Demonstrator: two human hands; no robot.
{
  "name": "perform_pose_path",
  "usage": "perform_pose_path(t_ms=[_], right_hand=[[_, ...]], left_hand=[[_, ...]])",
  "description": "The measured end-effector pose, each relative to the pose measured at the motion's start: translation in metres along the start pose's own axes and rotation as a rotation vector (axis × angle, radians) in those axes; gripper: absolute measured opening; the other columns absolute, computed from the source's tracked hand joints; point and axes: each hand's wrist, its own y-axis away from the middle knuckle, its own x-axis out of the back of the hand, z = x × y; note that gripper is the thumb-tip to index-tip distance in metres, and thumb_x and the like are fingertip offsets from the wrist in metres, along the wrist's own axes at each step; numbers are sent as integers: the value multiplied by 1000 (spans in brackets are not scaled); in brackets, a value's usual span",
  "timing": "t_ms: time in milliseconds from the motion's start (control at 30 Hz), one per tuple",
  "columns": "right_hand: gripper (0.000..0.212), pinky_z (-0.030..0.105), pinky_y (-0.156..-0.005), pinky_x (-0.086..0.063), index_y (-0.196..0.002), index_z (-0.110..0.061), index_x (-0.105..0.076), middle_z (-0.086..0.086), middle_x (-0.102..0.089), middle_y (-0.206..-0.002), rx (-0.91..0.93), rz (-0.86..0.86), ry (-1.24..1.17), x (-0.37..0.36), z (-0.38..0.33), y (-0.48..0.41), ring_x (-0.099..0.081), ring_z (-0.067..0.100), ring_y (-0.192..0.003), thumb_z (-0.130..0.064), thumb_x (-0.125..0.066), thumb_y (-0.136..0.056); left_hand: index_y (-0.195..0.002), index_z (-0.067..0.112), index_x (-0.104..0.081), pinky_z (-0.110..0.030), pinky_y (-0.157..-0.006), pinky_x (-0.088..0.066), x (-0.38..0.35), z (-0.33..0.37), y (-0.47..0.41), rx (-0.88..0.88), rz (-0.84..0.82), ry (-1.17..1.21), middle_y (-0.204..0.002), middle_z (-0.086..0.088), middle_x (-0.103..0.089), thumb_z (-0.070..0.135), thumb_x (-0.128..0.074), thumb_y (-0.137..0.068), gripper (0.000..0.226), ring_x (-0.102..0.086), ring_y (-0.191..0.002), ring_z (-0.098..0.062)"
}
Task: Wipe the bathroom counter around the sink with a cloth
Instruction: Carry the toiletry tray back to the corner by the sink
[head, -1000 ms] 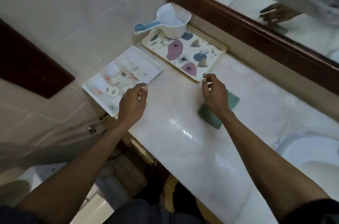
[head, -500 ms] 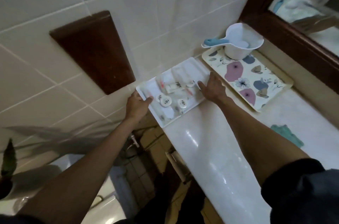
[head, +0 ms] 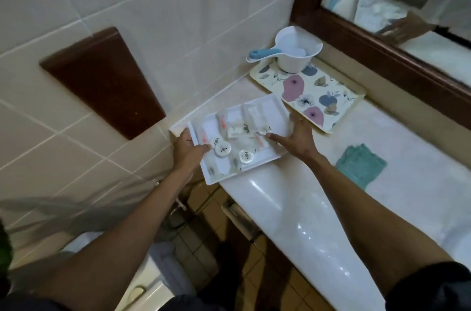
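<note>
A white tray [head: 272, 112] of small toiletry packets and round soaps sits at the left end of the pale marble counter [head: 293, 198], tilted and overhanging the front edge. My left hand [head: 187, 151] grips its left rim, thumb on top. My right hand [head: 297, 141] holds its right side, thumb lying over the tray's inside. The teal cloth [head: 359, 165] lies crumpled on the counter to the right of my right forearm, with no hand on it.
A floral tray [head: 328, 99] lies against the mirror ledge with a white scoop [head: 295, 52] with a blue handle on it. A wood-framed mirror [head: 397, 30] runs along the back. Tiled wall on the left holds a dark wooden panel [head: 102, 81].
My right hand left the cloth and went to the white tray. Both hands now hold the tray, which has shifted and tilted toward the counter's front edge. My view swung left.
</note>
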Motion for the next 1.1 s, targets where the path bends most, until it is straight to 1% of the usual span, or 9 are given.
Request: perform_pose_path(t_ms=[100, 167, 233, 500, 700, 800, 900, 1033, 1100], right_hand=[[101, 45, -101, -45, -142, -20, -43, 13, -53, -129, -35, 70, -24, 35, 26, 31, -49, 33, -122, -72, -77, -62], [99, 41, -99, -44, -143, -17, -39, 17, -48, -126, -87, 111, -29, 63, 44, 56, -48, 35, -120, -65, -78, -67], [98, 40, -98, -43, -143, -16, -38, 16, -47, -126, -126, 169, -25, 94, 69, 83, -50, 34, -119, -65, -77, -68], [105, 43, -99, -48, -139, -18, -42, 10, -47, -119, -283, 388, -117, 216, 191, 245, -53, 29, -113, -79, -69, -58], [87, 40, -93, -52, -130, -24, -50, 6, -52, -118, -405, 563, -126, 291, 284, 379, -56, 22, -106, -77, -68, -63], [82, 41, -96, -51, -132, -24, -50, 6, -52, -125, -464, 660, -145, 323, 323, 439, -57, 23, -112, -71, -70, -68], [75, 38, -95, -48, -133, -21, -51, 7, -51, -125, -563, 728, -175, 347, 360, 491, -57, 26, -112, -63, -72, -74], [91, 41, -102, -47, -141, -21, -46, 7, -48, -132, -686, 802, -232, 373, 410, 547, -55, 25, -120, -72, -68, -70], [96, 43, -105, -45, -146, -19, -41, 8, -46, -137, -748, 829, -252, 385, 432, 568, -52, 26, -124, -73, -67, -70]], left_hand=[[-124, 18, -58, -24, -67, -52, -27, 17, 20, -68, -50, -48, -124, -8, -63, 2, -80, -79, 52, -67, -107, -25], [-145, 17, -47, -30, -81, -53, -51, 29, 40, -97, -88, -79, -133, -6, -57, 9, -80, -80, 73, -61, -116, -25], [-152, 17, -40, -38, -94, -53, -79, 41, 67, -136, -137, -74, -133, -6, -56, 11, -80, -81, 82, -59, -118, -25], [-143, 16, -52, -42, -90, -56, -205, 54, 215, -285, -390, -103, -120, -10, -63, 12, -80, -75, 74, -63, -109, -30], [-133, 2, -56, -28, -65, -48, -303, 40, 343, -332, -577, -144, -89, -1, -59, 5, -77, -77, 60, -60, -82, -19], [-146, 12, -48, -42, -82, -57, -345, 32, 398, -343, -691, -199, -110, -11, -62, 21, -77, -68, 83, -63, -98, -25], [-149, 16, -45, -51, -93, -55, -389, 28, 444, -372, -785, -249, -108, -5, -57, 19, -77, -73, 82, -61, -100, -26], [-145, 17, -50, -48, -89, -54, -456, 23, 497, -424, -888, -301, -103, -3, -50, 21, -77, -75, 75, -56, -93, -22], [-124, 20, -61, -44, -79, -52, -486, 23, 524, -439, -947, -320, -96, -3, -49, 17, -75, -79, 47, -54, -87, -23]])
